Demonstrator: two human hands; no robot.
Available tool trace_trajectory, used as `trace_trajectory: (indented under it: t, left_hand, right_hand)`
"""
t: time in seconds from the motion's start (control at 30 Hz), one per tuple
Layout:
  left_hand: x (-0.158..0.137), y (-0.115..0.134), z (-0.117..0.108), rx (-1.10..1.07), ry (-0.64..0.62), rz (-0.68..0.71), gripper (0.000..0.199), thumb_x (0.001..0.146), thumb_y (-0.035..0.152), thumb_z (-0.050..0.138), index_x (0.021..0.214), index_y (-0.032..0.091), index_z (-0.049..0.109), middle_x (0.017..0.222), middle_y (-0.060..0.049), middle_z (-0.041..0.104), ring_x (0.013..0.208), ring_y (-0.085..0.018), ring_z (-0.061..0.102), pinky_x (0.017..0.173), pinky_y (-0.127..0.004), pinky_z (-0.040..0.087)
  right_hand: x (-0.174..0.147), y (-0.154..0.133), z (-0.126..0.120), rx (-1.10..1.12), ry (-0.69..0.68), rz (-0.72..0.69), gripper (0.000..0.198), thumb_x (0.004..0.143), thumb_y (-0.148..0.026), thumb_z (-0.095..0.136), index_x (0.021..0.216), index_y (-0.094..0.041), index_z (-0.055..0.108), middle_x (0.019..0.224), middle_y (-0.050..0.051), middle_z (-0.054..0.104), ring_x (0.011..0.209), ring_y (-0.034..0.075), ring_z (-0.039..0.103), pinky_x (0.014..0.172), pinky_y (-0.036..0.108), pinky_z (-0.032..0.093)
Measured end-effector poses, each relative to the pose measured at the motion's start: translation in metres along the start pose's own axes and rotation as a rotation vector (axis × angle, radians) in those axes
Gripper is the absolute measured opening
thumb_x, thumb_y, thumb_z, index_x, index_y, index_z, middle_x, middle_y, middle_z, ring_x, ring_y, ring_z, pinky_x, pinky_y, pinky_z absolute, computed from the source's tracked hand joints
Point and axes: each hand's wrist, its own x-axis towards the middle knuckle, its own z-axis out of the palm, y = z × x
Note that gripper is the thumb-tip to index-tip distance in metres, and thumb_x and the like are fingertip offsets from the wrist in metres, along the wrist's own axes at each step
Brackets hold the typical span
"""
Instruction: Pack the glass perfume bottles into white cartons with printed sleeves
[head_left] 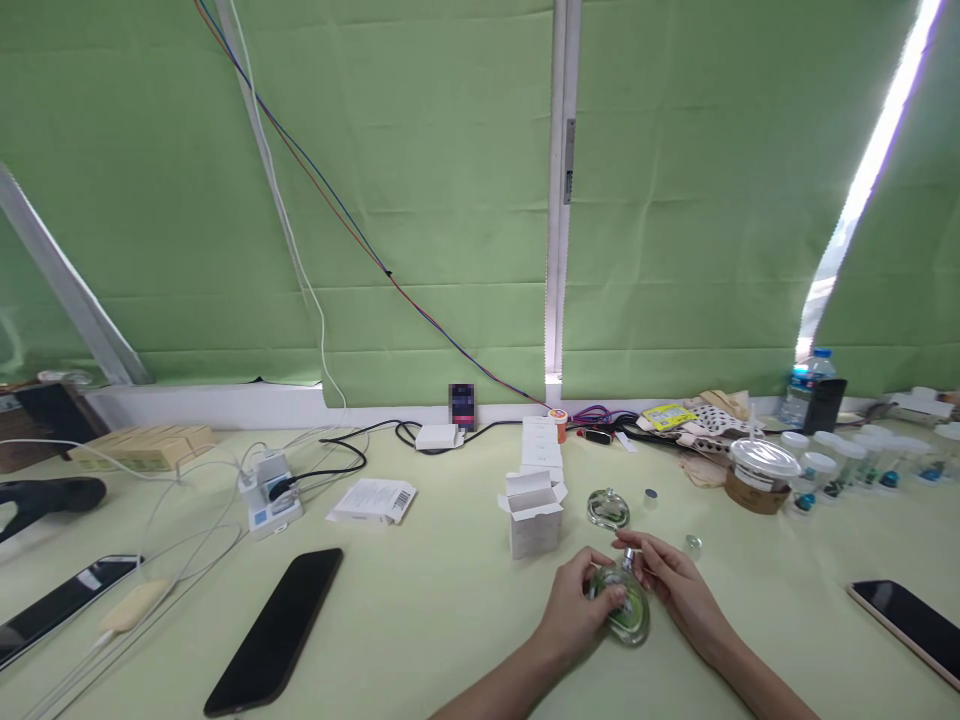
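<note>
My left hand (576, 607) is closed around a round glass perfume bottle (630, 608) with green liquid, its thumb across the front. The bottle's silver spray neck (628, 558) points up and away from me. My right hand (679, 590) has its fingers bent together at that neck, touching it; part of the grip is hidden. Just behind lies a second clear glass bottle (608, 509). A small silver cap (650, 496) and a clear round stopper-like piece (693, 546) rest to the right. Left of the bottles stands an open white box (535, 523).
A black phone (276, 632) and a power strip (271, 500) with cables are on the left. A flat white packet (373, 500) lies mid-table. At right stand a lidded cup (759, 475), several small lidded jars (814, 480) and another phone (911, 625).
</note>
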Motion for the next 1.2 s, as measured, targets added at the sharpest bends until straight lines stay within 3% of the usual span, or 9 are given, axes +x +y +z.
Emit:
trace_trajectory:
  t: [0.17,0.53,0.9,1.03,1.1,1.2]
  left_hand:
    - [0.000,-0.002,0.000,-0.054,-0.021,-0.015,0.031,0.069,0.033,0.072,0.092,0.017,0.060,0.079,-0.002,0.067,0.077,-0.019,0.059,0.071,-0.028,0.044]
    - [-0.003,0.001,-0.001,-0.041,-0.040,-0.006,0.026,0.068,0.026,0.069,0.091,0.016,0.060,0.080,-0.001,0.067,0.078,-0.019,0.058,0.069,-0.026,0.042]
    - [-0.005,0.006,-0.002,0.021,-0.031,0.030,0.025,0.067,0.018,0.067,0.091,0.015,0.062,0.074,0.001,0.060,0.071,-0.015,0.050,0.065,-0.025,0.036]
    - [-0.003,0.006,-0.001,-0.054,-0.015,0.037,0.028,0.064,0.015,0.068,0.091,0.016,0.060,0.074,0.001,0.061,0.071,-0.015,0.051,0.065,-0.025,0.035]
    - [-0.002,0.008,0.001,-0.106,-0.001,0.032,0.030,0.061,0.011,0.067,0.089,0.016,0.058,0.075,0.000,0.063,0.072,-0.016,0.052,0.066,-0.025,0.036]
    - [-0.003,0.010,0.002,-0.137,0.032,0.015,0.031,0.058,0.004,0.061,0.085,0.017,0.056,0.079,-0.001,0.065,0.077,-0.017,0.054,0.069,-0.026,0.037]
  right_hand:
    - [0.000,-0.004,-0.001,-0.171,-0.027,-0.016,0.027,0.072,-0.046,0.072,0.089,-0.025,0.077,0.082,0.004,0.074,0.070,0.019,0.058,0.066,0.028,0.047]
    - [0.004,-0.006,-0.003,-0.245,-0.037,-0.026,0.023,0.070,-0.041,0.072,0.076,-0.019,0.073,0.061,-0.001,0.064,0.054,0.014,0.054,0.056,0.026,0.045]
    - [0.005,-0.009,-0.001,-0.252,-0.099,-0.084,0.031,0.069,-0.047,0.072,0.065,-0.017,0.064,0.055,-0.003,0.055,0.051,0.013,0.050,0.050,0.024,0.042]
    - [0.003,-0.008,-0.002,-0.245,-0.108,-0.115,0.040,0.071,-0.057,0.067,0.072,-0.017,0.065,0.058,-0.001,0.056,0.053,0.014,0.050,0.052,0.026,0.042]
    - [0.002,-0.008,-0.005,-0.259,-0.051,-0.142,0.047,0.079,-0.063,0.053,0.081,-0.017,0.066,0.060,0.001,0.057,0.055,0.016,0.052,0.054,0.028,0.043]
    - [0.002,-0.011,-0.018,-0.427,0.281,-0.236,0.049,0.085,-0.061,0.041,0.090,-0.017,0.063,0.073,0.004,0.059,0.065,0.020,0.055,0.059,0.031,0.045]
